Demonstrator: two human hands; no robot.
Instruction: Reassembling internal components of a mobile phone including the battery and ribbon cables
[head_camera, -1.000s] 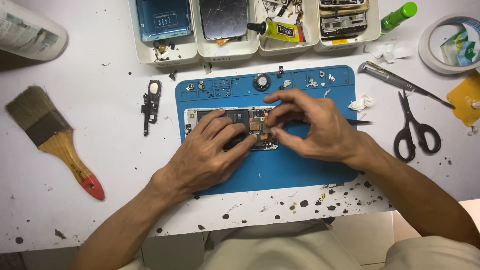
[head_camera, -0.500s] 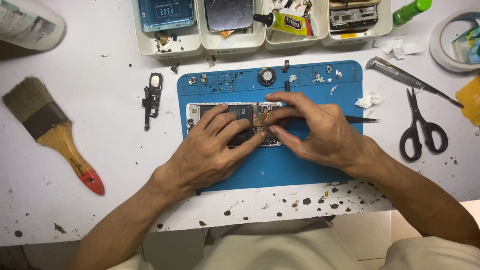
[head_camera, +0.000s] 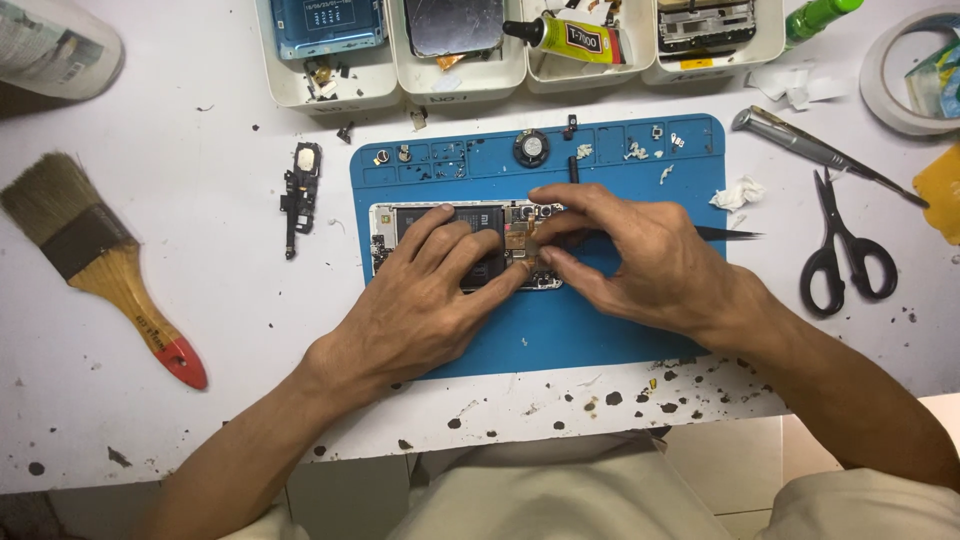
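Seen from the head camera: an opened smartphone with its back cover off (head_camera: 440, 225), lying flat on a blue rectangular rubber repair mat (head_camera: 600, 330) in the middle of the speckled white worktop (head_camera: 200, 330). Left hand (head_camera: 430, 290) spread palm-down over the phone's dark battery, fingers pressing it in place. Right hand (head_camera: 640, 260) close against it, fingertips pinched together around a small gold-coloured part (head_camera: 520, 243) at the phone's upper end, and gripping thin black tweezers (head_camera: 735, 234) whose tail pokes out to the right. Hands touching over the phone. Left of the mat, a small black phone component (head_camera: 298, 190) and a wooden paintbrush with a red-tipped handle (head_camera: 100, 265). Right of the mat, black-handled scissors (head_camera: 845, 255). Along the far edge, white plastic trays (head_camera: 460, 75) with phone parts and a yellow glue tube (head_camera: 575, 38).
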